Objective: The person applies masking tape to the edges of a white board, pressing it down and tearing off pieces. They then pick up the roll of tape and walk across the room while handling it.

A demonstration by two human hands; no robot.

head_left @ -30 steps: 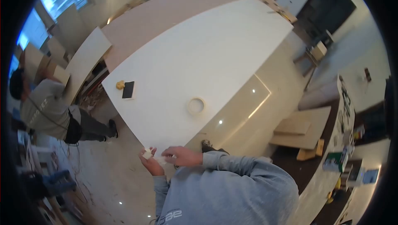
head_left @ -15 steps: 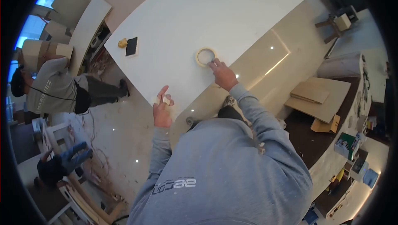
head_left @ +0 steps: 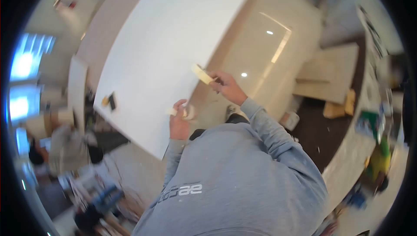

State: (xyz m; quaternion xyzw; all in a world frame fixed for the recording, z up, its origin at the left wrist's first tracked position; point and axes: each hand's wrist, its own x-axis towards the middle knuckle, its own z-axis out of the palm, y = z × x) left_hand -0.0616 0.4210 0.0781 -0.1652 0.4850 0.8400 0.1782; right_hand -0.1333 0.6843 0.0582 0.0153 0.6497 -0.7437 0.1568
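My right hand (head_left: 228,88) grips a cream roll of masking tape (head_left: 202,74), tilted nearly edge-on above the edge of a large white board (head_left: 152,44). My left hand (head_left: 179,125) is near the board's close edge, fingers curled. Pale pieces that look like tape (head_left: 172,111) stick out at its fingers; motion blur hides their exact shape. Farther left on the board lie a dark flat block (head_left: 113,101) and a small yellow lump (head_left: 105,101) beside it.
A person in grey (head_left: 67,149) is at the left, blurred. Another person (head_left: 89,218) is low at the left. On the right, wooden panels (head_left: 325,68) lie on a dark brown surface (head_left: 310,138). Shiny floor (head_left: 243,53) runs along the board's right side.
The view has turned, so the board and people appear shifted. My right hand has lifted the tape roll off the board and tipped it. My left hand has come closer to the right hand.
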